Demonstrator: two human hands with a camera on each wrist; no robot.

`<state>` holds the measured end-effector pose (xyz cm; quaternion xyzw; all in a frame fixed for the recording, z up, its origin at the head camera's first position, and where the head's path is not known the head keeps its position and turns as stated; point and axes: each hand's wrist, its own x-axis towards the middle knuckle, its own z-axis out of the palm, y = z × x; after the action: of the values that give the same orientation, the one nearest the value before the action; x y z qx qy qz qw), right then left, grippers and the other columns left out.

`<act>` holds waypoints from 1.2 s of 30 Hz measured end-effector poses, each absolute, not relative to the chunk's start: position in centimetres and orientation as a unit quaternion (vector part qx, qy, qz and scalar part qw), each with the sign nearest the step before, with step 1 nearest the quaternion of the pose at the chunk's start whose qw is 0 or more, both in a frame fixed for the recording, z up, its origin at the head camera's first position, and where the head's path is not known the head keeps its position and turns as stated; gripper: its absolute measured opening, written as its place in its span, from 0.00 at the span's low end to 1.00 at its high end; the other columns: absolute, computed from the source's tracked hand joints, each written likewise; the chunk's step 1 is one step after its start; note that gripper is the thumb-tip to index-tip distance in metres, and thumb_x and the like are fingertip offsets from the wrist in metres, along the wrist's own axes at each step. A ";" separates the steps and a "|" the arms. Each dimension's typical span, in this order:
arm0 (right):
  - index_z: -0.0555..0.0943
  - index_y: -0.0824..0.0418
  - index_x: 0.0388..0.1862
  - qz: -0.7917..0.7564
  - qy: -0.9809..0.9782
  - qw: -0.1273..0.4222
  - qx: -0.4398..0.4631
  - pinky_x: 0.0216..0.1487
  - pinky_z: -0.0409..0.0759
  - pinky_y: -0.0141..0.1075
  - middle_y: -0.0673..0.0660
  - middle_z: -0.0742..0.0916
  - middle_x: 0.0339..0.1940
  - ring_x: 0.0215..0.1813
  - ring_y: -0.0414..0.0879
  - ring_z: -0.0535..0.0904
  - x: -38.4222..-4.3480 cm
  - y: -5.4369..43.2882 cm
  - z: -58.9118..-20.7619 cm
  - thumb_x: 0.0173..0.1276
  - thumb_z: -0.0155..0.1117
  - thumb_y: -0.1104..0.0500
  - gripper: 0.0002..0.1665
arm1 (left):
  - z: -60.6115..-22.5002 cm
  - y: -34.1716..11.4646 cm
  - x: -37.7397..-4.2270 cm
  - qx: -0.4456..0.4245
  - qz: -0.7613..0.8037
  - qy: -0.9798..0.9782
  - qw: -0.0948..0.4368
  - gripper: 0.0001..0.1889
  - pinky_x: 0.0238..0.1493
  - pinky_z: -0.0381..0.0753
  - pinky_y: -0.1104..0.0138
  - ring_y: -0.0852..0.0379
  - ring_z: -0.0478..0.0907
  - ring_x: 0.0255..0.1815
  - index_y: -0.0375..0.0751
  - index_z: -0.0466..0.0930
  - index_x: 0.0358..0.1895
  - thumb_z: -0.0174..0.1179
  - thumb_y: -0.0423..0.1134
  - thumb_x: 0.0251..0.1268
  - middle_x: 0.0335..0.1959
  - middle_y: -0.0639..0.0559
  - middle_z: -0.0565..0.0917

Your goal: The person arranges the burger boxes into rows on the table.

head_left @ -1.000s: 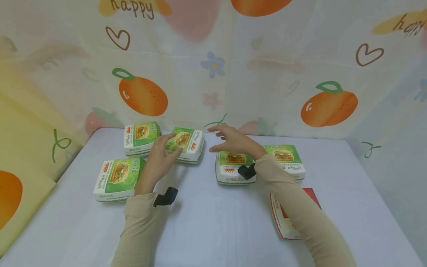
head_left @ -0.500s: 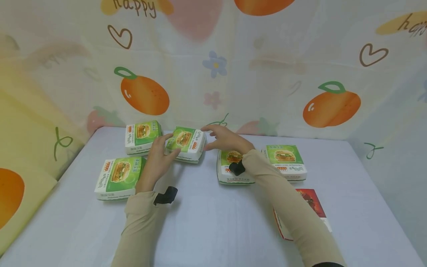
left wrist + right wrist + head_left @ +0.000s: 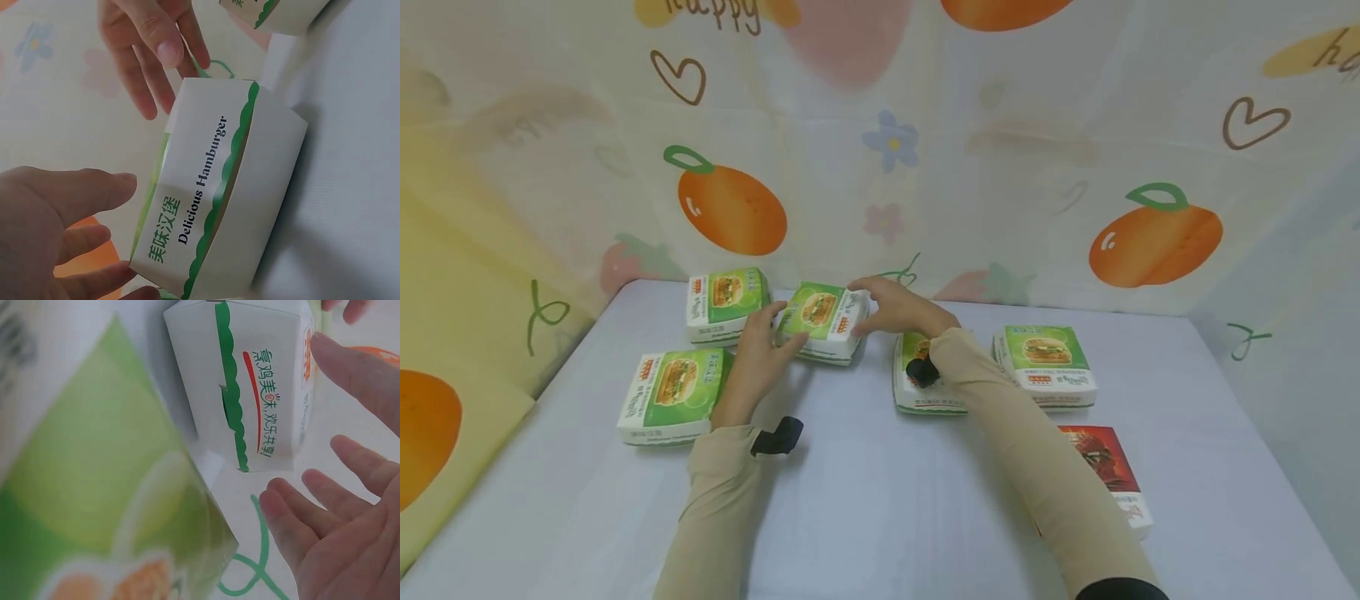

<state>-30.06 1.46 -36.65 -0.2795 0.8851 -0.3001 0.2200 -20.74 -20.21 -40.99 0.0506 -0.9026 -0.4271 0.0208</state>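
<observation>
A green-and-white hamburger box (image 3: 820,310) stands at the back of the table, between my two hands. My left hand (image 3: 751,367) is at its left side with thumb and fingers spread; in the left wrist view its fingertips are by a lower corner of the box (image 3: 200,187), and contact is hard to make out. From the right, my right hand (image 3: 904,310) reaches the opposite side with loosely bent, parted fingers. The right wrist view has its thumb (image 3: 350,372) at the box's edge, the other fingers apart from it. Neither hand is curled round the box.
Two similar green boxes stand on the left, one at the back (image 3: 727,304) and one nearer (image 3: 673,392). Under the right forearm is another green box (image 3: 917,392), with one more (image 3: 1047,367) beside it. A red box (image 3: 1105,462) lies front right, partly hidden by the sleeve. A printed curtain (image 3: 985,208) hangs behind.
My right hand has moved left to the right side of the middle hamburger box. The left hand has stayed by its left side. The head view has shifted slightly.
</observation>
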 end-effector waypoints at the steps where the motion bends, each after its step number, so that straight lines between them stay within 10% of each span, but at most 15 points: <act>1: 0.59 0.57 0.78 -0.297 0.886 0.221 -0.279 0.77 0.64 0.49 0.58 0.63 0.80 0.78 0.58 0.62 -30.1 1.4 -36.7 0.65 0.72 0.55 0.47 | -41.1 -20.2 -20.8 0.053 -0.428 -0.902 0.020 0.35 0.74 0.62 0.43 0.38 0.60 0.73 0.38 0.55 0.76 0.58 0.44 0.72 0.75 0.34 0.59; 13: 0.60 0.62 0.77 -0.247 0.895 0.239 -0.283 0.72 0.72 0.45 0.64 0.67 0.74 0.72 0.57 0.70 -29.7 0.9 -36.1 0.61 0.75 0.57 0.50 | -41.4 -20.5 -21.0 0.054 -0.428 -0.902 0.005 0.35 0.74 0.63 0.45 0.38 0.62 0.71 0.32 0.55 0.75 0.56 0.44 0.72 0.75 0.31 0.59; 29: 0.59 0.61 0.77 -0.218 0.898 0.279 -0.263 0.80 0.57 0.49 0.60 0.66 0.78 0.79 0.55 0.59 -29.3 0.5 -35.5 0.62 0.73 0.55 0.49 | -41.2 -20.5 -20.8 0.066 -0.428 -0.901 -0.019 0.37 0.73 0.65 0.44 0.39 0.64 0.71 0.36 0.50 0.78 0.53 0.48 0.74 0.76 0.33 0.60; 36: 0.62 0.63 0.76 -0.198 0.893 0.283 -0.289 0.76 0.64 0.46 0.61 0.72 0.73 0.74 0.54 0.67 -28.8 0.5 -35.4 0.61 0.74 0.56 0.48 | -40.9 -20.5 -20.6 0.066 -0.416 -0.907 -0.017 0.36 0.48 0.75 0.58 0.46 0.70 0.51 0.36 0.52 0.78 0.53 0.49 0.74 0.57 0.36 0.71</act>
<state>-28.76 0.51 -35.45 -0.2886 0.8931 -0.1978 0.2828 -20.60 -20.48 -40.87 0.0660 -0.9069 -0.4158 -0.0174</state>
